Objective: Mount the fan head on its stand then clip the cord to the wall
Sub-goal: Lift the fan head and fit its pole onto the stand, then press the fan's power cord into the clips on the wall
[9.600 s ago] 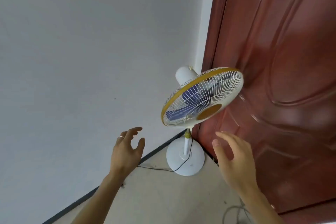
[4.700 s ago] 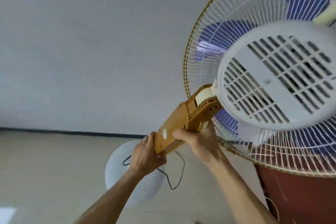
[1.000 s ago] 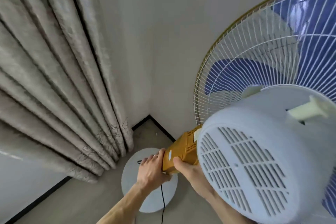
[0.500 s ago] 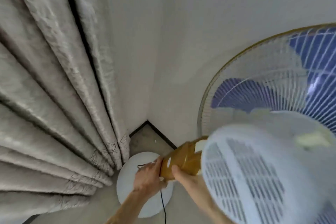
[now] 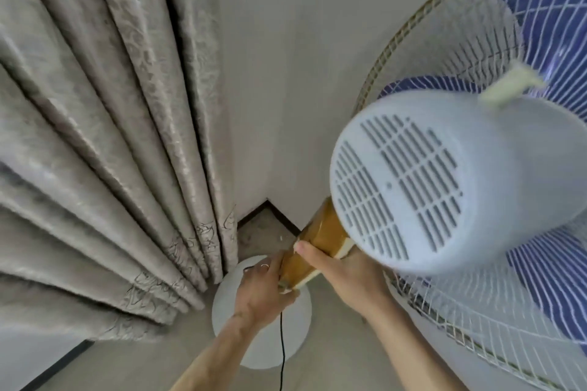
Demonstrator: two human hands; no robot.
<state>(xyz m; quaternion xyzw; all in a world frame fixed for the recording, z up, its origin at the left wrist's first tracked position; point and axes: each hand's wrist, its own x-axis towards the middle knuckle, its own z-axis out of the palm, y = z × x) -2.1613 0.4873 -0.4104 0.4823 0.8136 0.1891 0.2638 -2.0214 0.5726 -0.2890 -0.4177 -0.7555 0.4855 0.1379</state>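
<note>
Seemingly, only the head view is given. The fan head (image 5: 454,184) is held over the round white base (image 5: 263,343) near the curtain (image 5: 95,136). The left hand (image 5: 262,292) and right hand (image 5: 346,276) are both closed around the orange neck (image 5: 313,247). A top-heavy, stiff load is judged; the wire grille (image 5: 476,311) looks bendable, so the neck is best gripped. The cord (image 5: 282,346) hangs loose.

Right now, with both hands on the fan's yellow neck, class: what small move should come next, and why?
Probably lower it straight down. The left hand and right hand grip the yellow plastic neck directly above the round white base, near the grey curtain; the black cord dangles free.
</note>
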